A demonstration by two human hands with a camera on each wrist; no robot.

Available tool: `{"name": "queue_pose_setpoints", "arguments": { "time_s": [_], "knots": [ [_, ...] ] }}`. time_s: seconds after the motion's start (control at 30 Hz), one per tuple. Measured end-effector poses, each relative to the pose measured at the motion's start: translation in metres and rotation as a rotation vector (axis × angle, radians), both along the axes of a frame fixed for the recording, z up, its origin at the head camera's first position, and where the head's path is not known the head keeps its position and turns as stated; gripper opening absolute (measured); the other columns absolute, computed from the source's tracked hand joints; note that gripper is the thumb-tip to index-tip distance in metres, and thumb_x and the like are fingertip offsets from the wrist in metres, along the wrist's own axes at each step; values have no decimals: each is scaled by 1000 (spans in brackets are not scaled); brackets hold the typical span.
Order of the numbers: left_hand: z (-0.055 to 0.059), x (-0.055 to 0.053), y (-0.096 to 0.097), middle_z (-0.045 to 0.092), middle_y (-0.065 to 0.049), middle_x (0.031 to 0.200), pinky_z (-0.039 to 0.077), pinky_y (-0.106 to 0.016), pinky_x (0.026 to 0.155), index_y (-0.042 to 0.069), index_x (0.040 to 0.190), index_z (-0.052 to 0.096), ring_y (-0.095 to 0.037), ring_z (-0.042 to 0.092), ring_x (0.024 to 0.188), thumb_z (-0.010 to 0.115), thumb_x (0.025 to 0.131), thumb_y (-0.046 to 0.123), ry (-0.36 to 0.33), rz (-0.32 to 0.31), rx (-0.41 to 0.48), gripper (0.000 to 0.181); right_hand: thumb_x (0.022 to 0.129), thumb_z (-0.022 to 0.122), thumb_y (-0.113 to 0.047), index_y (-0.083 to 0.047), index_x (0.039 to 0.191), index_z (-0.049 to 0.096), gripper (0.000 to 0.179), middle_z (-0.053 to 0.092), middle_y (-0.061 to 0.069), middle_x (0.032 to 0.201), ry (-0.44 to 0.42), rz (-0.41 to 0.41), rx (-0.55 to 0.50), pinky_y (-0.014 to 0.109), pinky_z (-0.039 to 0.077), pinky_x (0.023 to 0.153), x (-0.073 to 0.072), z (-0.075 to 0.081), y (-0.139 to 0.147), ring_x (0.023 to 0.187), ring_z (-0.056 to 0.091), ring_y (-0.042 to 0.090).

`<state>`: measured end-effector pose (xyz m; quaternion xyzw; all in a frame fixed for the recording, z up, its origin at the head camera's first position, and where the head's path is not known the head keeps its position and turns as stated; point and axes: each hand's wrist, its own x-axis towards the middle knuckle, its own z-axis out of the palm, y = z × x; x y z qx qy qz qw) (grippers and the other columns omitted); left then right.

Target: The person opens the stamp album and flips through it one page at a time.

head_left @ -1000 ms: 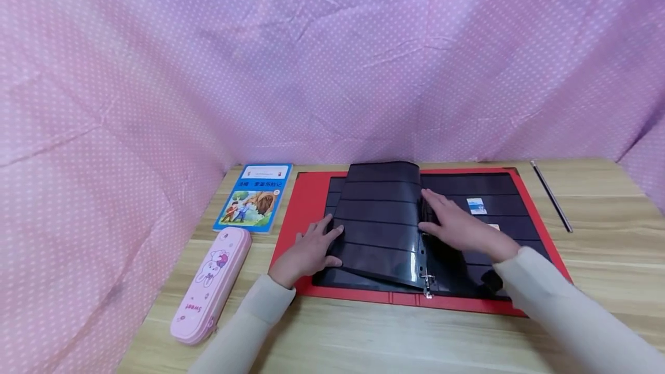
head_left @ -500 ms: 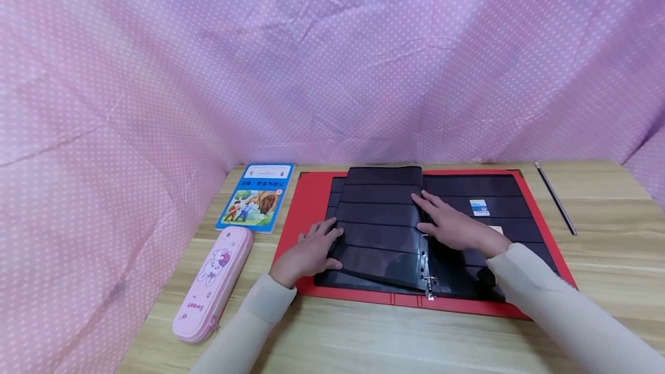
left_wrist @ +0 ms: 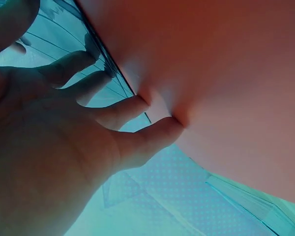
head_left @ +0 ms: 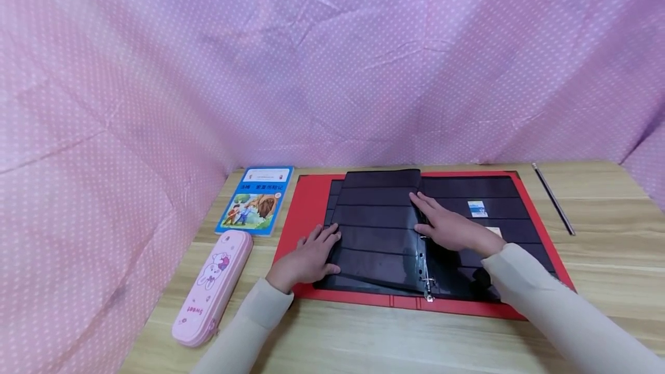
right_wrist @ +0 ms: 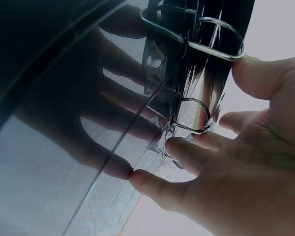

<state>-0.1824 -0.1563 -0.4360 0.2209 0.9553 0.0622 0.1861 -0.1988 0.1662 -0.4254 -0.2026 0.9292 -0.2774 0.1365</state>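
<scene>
A red ring-binder stamp album (head_left: pixel 306 195) lies spread on the table with black pocket pages. One black page (head_left: pixel 376 215) rests over the left side, turned a little askew on the pages below. My left hand (head_left: pixel 306 255) spreads its fingers along that page's outer edge; in the left wrist view some fingertips (left_wrist: pixel 174 123) press on the red cover. My right hand (head_left: pixel 454 227) lies across the spine with fingers extended, fingertips on the page's inner edge beside the metal rings (right_wrist: pixel 216 51). On the right page sit a blue-and-white stamp (head_left: pixel 477 209) and a pale one partly hidden by the right hand.
Left of the album are a blue picture-cover book (head_left: pixel 254 201) and a pink pencil case (head_left: pixel 213 287). A dark pencil (head_left: pixel 553 198) lies to its right. A pink dotted cloth (head_left: pixel 363 62) hangs behind the wooden table (head_left: pixel 374 333).
The black page's bulge near the spine has flattened. My right hand has shifted slightly left onto its inner edge. The left hand stays at the outer edge.
</scene>
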Motion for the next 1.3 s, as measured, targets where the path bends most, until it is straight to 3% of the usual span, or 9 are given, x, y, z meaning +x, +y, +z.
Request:
{"name": "queue_pose_setpoints", "arguments": {
  "time_s": [0.2,0.37,0.53,0.73,0.97,1.13,1.3],
  "knots": [
    [-1,5,0,22,-10,153,21,-60,106,9,145,35,-36,15,140,69,84,40,29,18,11,76,99,51,-28,-9,152,14,68,8,20,155,12,20,6,61,32,98,0,-1,-4,132,29,45],
    [1,6,-3,32,-12,145,29,-54,105,12,144,37,-30,27,133,76,78,41,64,-18,28,82,98,52,-26,-6,150,22,63,16,21,153,57,33,23,63,29,99,-1,1,-9,133,26,44],
    [2,6,-3,30,-11,143,34,-50,103,15,142,41,-28,30,130,80,72,43,55,-33,49,85,99,51,-27,-5,150,21,64,13,24,153,23,-46,-11,66,23,100,5,3,0,134,19,48],
    [2,6,-4,18,-13,153,24,-54,107,15,140,41,-35,15,139,82,70,41,2,-3,48,85,95,55,-34,5,144,30,67,24,37,142,56,-154,102,68,25,97,31,2,39,127,24,56],
    [4,6,-3,18,-14,154,22,-55,108,14,141,39,-36,14,140,81,71,41,-5,1,30,86,85,66,-41,16,128,44,75,31,49,127,91,-230,257,70,30,90,65,-11,99,116,31,63],
    [3,5,-2,18,-14,154,22,-55,107,14,141,39,-36,14,139,82,70,40,-1,4,20,87,84,66,-47,22,123,44,82,34,51,121,85,-278,302,69,35,86,74,-17,126,109,36,64],
    [3,4,-1,18,-13,154,22,-55,107,14,142,39,-36,14,140,82,70,40,-2,15,17,88,86,62,-50,20,124,45,81,39,49,120,102,-289,314,69,35,84,76,-18,133,106,38,63]
  ]
}}
